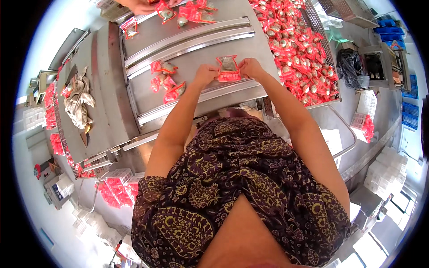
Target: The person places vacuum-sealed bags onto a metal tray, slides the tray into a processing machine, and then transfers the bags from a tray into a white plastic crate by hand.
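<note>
My left hand (205, 73) and my right hand (250, 68) both pinch one red packet (228, 68) with a clear window, held flat over the steel table (187, 49). To the left of my left hand lie several similar red packets (166, 81) in a small group. A big heap of red packets (297, 49) fills the perforated tray to the right of my right hand.
Another person's hand (142, 7) works at the table's far end among more red packets (190, 12). A crumpled cloth (79, 100) lies on the left surface. Baskets of red packets (117, 184) stand lower left; white crates (388, 167) and blue crates (388, 27) are at right.
</note>
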A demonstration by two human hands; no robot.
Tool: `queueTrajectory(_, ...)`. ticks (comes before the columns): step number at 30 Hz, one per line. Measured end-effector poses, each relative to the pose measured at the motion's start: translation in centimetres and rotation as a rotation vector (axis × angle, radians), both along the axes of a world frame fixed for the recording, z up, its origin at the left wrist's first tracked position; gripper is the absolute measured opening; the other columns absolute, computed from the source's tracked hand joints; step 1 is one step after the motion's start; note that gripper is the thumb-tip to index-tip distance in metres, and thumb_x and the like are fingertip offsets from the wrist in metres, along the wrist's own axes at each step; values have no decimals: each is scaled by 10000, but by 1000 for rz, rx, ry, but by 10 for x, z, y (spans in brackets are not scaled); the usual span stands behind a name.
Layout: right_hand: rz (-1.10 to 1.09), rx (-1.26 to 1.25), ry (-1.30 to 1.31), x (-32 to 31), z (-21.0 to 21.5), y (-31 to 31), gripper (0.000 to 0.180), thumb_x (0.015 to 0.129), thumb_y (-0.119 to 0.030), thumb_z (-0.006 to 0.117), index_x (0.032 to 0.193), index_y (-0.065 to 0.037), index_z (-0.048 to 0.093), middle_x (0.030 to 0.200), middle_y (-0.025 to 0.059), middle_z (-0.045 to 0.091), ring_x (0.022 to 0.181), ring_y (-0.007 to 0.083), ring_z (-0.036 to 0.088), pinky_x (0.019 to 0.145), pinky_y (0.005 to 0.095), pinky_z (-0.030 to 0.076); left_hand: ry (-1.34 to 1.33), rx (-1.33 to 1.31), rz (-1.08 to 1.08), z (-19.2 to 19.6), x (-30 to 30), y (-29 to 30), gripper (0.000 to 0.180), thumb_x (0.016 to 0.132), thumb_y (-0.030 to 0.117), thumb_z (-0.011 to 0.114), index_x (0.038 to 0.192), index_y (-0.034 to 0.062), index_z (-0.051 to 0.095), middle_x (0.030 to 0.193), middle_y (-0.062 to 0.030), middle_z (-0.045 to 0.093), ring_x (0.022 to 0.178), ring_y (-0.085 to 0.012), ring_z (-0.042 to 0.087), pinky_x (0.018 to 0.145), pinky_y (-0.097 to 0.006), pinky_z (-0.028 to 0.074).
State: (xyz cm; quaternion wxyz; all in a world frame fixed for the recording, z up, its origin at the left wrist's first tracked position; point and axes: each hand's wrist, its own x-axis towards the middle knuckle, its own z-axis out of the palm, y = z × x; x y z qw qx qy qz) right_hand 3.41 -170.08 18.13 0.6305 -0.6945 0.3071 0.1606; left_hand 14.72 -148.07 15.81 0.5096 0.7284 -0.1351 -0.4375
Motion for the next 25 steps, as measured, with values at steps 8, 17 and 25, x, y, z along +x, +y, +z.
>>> queueTrajectory(8, 75, -49, -196, -12, -17, -16, 283, 670, 47, 702, 939, 30, 616, 685, 95, 662, 473, 151, 571, 403, 280, 419, -182, 28, 66, -5, -12, -20, 274, 723, 32, 736, 994, -12, 715, 799, -74, 701, 746, -145, 647, 660, -286, 522)
queueTrajectory(17, 197, -127, -18, -40, 3, -59, 243, 698, -37, 710, 918, 8, 616, 663, 73, 640, 492, 146, 553, 410, 303, 430, -7, -10, 41, -9, -36, -54, 301, 726, 29, 709, 1026, 8, 700, 823, -71, 704, 745, -135, 649, 635, -280, 514)
queueTrajectory(25, 200, -203, -223, -33, -22, -51, 393, 704, -136, 737, 1069, -49, 618, 816, 124, 692, 585, 245, 670, 579, 361, 560, -147, 15, 68, -23, -30, -57, 267, 747, 70, 682, 1013, 58, 704, 907, -104, 735, 776, -200, 686, 702, -317, 526)
